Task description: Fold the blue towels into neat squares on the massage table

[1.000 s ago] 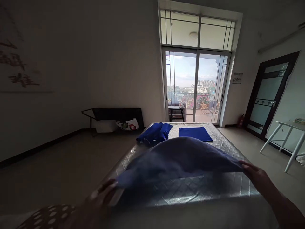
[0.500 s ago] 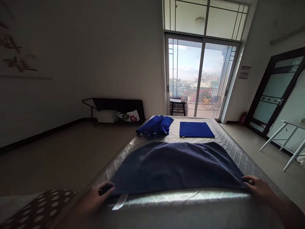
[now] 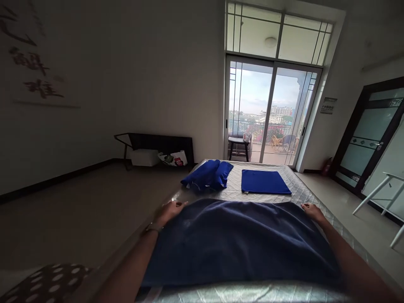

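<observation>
A dark blue cloth [image 3: 243, 244] lies spread over the mattress in front of me, with soft wrinkles across it. My left hand [image 3: 172, 211], a band round its wrist, is at the far left corner, fingers closed on the edge. At the far right corner my right hand [image 3: 312, 211] pinches the cloth between thumb and fingers. Beyond it, a flat, neatly squared blue cloth [image 3: 265, 182] lies on the right. To its left is a heap of bunched blue cloth [image 3: 206, 174].
The quilted mattress [image 3: 235, 194] carries all the cloths. A brown polka-dot fabric [image 3: 52, 282] is at the lower left. A dark bench [image 3: 160, 143] stands by the wall, a white box [image 3: 144, 158] beneath it. White table legs [image 3: 372, 194] rise at the right; glass sliding doors [image 3: 268, 113] are ahead.
Both hands have moved from the cloth's near corners forward to its far corners. The view has tilted up slightly, and the cloth's near edge now sits lower in the picture.
</observation>
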`<state>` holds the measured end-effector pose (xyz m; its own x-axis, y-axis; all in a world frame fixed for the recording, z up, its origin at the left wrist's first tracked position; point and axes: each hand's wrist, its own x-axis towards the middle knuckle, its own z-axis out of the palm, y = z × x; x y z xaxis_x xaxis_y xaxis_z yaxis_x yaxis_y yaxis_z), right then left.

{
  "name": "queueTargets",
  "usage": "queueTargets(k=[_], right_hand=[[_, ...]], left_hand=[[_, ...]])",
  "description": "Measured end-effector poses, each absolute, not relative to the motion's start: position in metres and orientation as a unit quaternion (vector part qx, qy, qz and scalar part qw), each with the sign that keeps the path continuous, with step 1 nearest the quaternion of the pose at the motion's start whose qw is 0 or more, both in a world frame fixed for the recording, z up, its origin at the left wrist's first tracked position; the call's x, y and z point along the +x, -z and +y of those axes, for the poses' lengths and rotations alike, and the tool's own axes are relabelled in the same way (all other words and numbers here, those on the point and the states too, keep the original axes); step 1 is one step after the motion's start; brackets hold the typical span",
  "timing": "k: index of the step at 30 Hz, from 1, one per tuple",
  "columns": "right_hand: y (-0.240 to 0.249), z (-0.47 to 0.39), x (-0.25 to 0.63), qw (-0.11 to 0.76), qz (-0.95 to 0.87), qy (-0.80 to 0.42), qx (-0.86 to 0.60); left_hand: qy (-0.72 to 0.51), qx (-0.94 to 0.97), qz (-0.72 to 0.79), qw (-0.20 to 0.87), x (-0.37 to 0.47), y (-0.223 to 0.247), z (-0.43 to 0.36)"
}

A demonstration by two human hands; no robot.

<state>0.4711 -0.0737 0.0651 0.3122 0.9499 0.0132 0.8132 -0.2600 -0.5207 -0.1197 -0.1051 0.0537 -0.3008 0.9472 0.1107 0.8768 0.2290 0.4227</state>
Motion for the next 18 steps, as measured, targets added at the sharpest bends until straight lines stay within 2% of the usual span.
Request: queueTargets(k=[4,7,12,18], right_hand=[[-0.036,-0.06,0.468,0.216,-0.562,-0.13,-0.788],[-0.014,-0.058,0.473,0.239,-0.555,-0.074,-0.794],[-0.004,-0.052,0.494,0.33,-0.526,-0.048,-0.783],[-0.006,-0.052,0.503,0.438,-0.532,-0.1,-0.717]], left_hand=[[-0.172,0.611,0.772,0.039,-0.114,-0.031,-0.091],[-0.229,0.65,0.722,0.062,-0.116,-0.023,-0.093],[-0.323,0.609,0.72,0.077,-0.12,-0.026,-0.098],[-0.374,0.624,0.669,0.148,-0.116,-0.024,-0.1]])
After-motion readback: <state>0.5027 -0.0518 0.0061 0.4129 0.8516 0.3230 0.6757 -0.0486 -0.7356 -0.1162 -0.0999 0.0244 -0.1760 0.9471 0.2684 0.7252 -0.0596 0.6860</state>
